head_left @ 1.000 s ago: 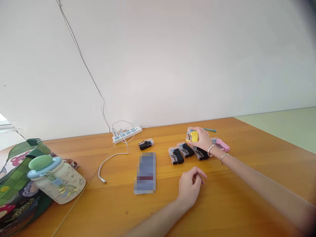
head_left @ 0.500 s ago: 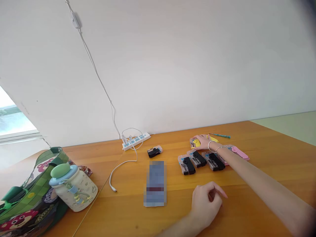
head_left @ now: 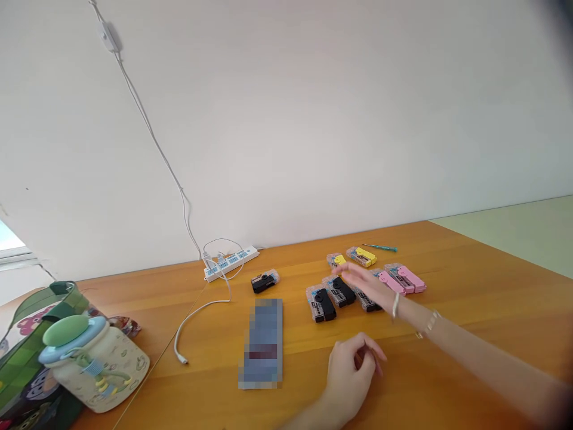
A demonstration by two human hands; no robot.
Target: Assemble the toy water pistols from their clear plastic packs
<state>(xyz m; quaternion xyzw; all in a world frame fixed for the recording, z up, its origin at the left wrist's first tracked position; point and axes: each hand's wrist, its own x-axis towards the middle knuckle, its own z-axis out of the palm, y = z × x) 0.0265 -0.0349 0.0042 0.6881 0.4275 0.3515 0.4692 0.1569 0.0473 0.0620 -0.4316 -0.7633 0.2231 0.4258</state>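
My right hand (head_left: 364, 283), a bracelet on its wrist, hovers with spread fingers over the packs and holds nothing. Beneath and beside it lie black packs (head_left: 321, 303) in clear wrapping, one partly hidden by the hand. Two yellow packs (head_left: 362, 257) are behind it, the nearer one partly covered by the fingers. Two pink packs (head_left: 407, 278) lie to its right, side by side. My left hand (head_left: 351, 373) rests on the table in front of the black packs, fingers curled loosely with a gap between thumb and fingers, nothing in it.
A blurred blue-grey rectangle (head_left: 264, 340) lies left of my hands. Behind it are a lone black pack (head_left: 265, 280) and a power strip (head_left: 233, 261) with a white cable. A bottle (head_left: 98, 364) and green bag (head_left: 67, 298) stand at left. A teal pen-like tool (head_left: 380, 247) lies at the back.
My right hand has lifted off the yellow packs and drawn back toward me, uncovering them. The view has shifted to the right. My left hand keeps its curled pose.
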